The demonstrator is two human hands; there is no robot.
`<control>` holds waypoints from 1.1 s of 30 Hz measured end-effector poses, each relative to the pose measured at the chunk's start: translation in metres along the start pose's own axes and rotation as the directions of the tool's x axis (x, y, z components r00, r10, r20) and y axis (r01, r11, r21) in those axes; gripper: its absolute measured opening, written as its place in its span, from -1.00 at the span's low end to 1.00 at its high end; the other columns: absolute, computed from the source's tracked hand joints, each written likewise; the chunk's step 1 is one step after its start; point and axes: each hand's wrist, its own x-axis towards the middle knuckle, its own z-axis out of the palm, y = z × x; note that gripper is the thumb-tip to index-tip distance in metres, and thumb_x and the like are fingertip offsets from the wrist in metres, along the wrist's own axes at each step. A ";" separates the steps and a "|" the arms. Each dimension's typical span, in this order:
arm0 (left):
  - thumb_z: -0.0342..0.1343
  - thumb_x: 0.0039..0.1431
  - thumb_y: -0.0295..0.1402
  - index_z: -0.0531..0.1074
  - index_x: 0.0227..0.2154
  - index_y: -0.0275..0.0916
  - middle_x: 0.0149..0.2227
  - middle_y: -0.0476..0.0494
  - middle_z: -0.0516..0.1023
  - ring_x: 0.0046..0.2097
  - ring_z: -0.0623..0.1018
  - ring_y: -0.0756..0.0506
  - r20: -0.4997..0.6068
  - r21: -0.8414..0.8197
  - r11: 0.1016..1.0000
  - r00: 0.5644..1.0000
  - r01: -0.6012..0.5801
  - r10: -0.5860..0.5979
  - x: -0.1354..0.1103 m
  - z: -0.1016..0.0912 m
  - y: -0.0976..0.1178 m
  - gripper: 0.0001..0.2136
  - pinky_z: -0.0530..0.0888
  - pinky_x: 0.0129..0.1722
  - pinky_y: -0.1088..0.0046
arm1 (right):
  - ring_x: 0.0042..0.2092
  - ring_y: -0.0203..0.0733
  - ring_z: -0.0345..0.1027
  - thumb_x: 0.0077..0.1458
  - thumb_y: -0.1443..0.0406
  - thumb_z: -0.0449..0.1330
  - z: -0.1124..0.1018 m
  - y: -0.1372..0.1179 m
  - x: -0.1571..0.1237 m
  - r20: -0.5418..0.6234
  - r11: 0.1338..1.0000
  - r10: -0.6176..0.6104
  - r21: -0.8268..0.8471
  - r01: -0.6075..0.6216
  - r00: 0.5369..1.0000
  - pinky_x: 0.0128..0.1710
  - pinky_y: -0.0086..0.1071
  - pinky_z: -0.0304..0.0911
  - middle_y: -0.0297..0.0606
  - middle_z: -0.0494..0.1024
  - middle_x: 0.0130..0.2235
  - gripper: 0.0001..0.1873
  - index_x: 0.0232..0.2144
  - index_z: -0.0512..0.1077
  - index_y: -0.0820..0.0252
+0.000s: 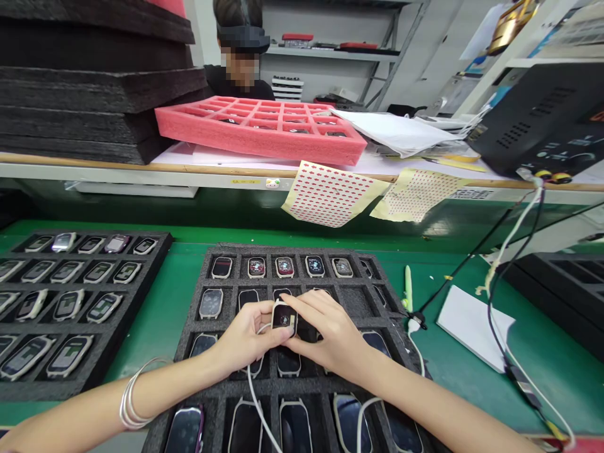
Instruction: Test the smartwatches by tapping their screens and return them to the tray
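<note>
Both hands meet over the big black foam tray (pixel 207 327). The left hand (pixel 245 336) and the right hand (pixel 330 333) each pinch one side of a small square watch body with a dark screen (pixel 285 318), with fingertips pressed on its edges. It sits between the two hands, screen up, likely so it stays still and is easy to see. One thin white cable (pixel 257 402) runs from under the left hand back toward the person. Past the fingers, the far row shows five watch bodies, each in its own pocket, probably so they do not bump. Left of the left hand lies a second black foam tray (pixel 158 251). Far ahead hang two yellowish sheets of small dots (pixel 333 195).
</note>
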 end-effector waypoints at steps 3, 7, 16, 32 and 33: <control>0.30 -0.03 -0.28 0.48 -0.35 -0.33 -0.39 -0.11 0.53 -0.29 0.50 -0.08 -0.007 0.004 1.000 1.000 -0.004 0.004 0.000 0.000 0.000 -0.76 0.39 -0.25 0.45 | -0.20 0.00 0.37 0.12 0.24 0.20 0.000 0.000 -0.001 0.012 1.000 0.019 -0.001 -0.019 1.000 -0.20 -0.11 0.30 -0.07 0.50 -0.21 -0.53 0.06 0.30 0.28; 0.27 0.02 -0.28 0.47 -0.26 -0.36 -0.48 -0.03 0.49 -0.65 0.21 0.15 -0.005 0.006 0.999 0.999 0.041 -0.041 0.001 0.001 0.005 -0.73 0.14 -0.68 0.63 | -0.01 0.07 0.27 0.10 0.25 0.24 -0.005 0.000 0.000 0.049 0.996 0.036 0.081 -0.040 0.998 -0.05 -0.04 0.25 0.02 0.38 -0.01 -0.39 0.17 0.20 0.27; 0.24 0.05 -0.24 0.48 -0.29 -0.38 -0.39 -0.28 0.62 -0.70 0.06 0.17 0.280 -0.085 0.994 0.959 0.065 -0.038 -0.004 -0.005 0.011 -0.73 -0.05 -0.76 0.60 | -0.07 -0.10 0.36 0.19 0.17 0.19 -0.019 0.004 0.012 0.128 0.640 0.094 0.752 -0.158 0.987 -0.03 -0.15 0.27 -0.14 0.44 -0.10 -0.71 -0.06 0.49 0.11; 0.25 0.06 -0.34 0.49 -0.27 -0.33 -0.36 -0.14 0.57 -0.30 0.52 -0.07 0.108 -0.065 0.998 0.994 -0.004 0.011 -0.002 -0.001 0.007 -0.80 0.40 -0.20 0.44 | 0.01 -0.09 0.28 0.15 0.34 0.21 -0.018 0.005 0.009 0.091 0.816 0.023 0.574 -0.071 0.996 0.03 -0.12 0.23 -0.09 0.38 -0.03 -0.57 0.08 0.34 0.16; 0.26 0.05 -0.34 0.49 -0.28 -0.33 -0.37 -0.13 0.56 -0.31 0.51 -0.06 0.093 -0.060 0.998 0.996 -0.005 0.011 -0.002 -0.001 0.007 -0.80 0.40 -0.23 0.46 | 0.02 -0.08 0.26 0.13 0.34 0.23 -0.018 0.004 0.008 0.091 0.832 0.015 0.551 -0.063 0.996 0.03 -0.12 0.23 -0.08 0.37 -0.02 -0.53 0.09 0.31 0.18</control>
